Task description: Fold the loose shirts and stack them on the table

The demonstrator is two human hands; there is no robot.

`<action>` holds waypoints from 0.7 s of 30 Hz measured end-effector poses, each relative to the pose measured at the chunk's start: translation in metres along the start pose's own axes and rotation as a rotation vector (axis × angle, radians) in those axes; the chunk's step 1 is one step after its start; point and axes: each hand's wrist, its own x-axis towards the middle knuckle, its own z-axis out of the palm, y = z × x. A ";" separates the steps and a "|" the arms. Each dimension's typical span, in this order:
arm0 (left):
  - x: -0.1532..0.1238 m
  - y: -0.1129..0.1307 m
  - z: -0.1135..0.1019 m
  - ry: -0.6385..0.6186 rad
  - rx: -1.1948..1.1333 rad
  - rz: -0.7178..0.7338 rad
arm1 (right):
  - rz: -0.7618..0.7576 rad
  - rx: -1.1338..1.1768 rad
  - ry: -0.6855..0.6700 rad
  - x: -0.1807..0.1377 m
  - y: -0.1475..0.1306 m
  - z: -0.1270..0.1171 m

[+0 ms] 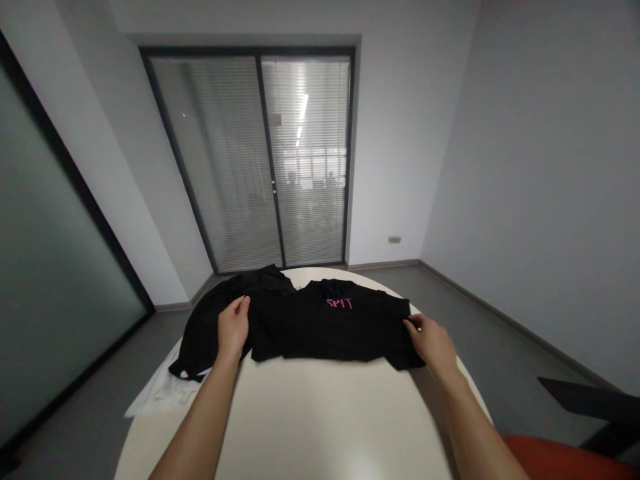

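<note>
A black T-shirt [320, 333] with pink lettering lies spread sideways across the far part of a round, cream-coloured table [320, 413]. My left hand [233, 327] pinches the shirt at its left end, thumb and fingers pressed together. At the opposite end, my right hand [431, 343] grips the shirt's right edge between thumb and fingertips. Another black garment [213, 320] lies bunched beside it on the left, partly behind my left hand.
Under the bunched garment, a whitish plastic bag [163, 390] reaches the table's left edge. An orange-red chair seat [565, 460] with a dark armrest [585, 400] stands at lower right. Beyond the table is a glass door with blinds [310, 200].
</note>
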 end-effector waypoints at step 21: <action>-0.025 0.054 -0.024 -0.819 -0.054 -0.110 | -0.201 0.435 0.087 0.012 -0.032 -0.116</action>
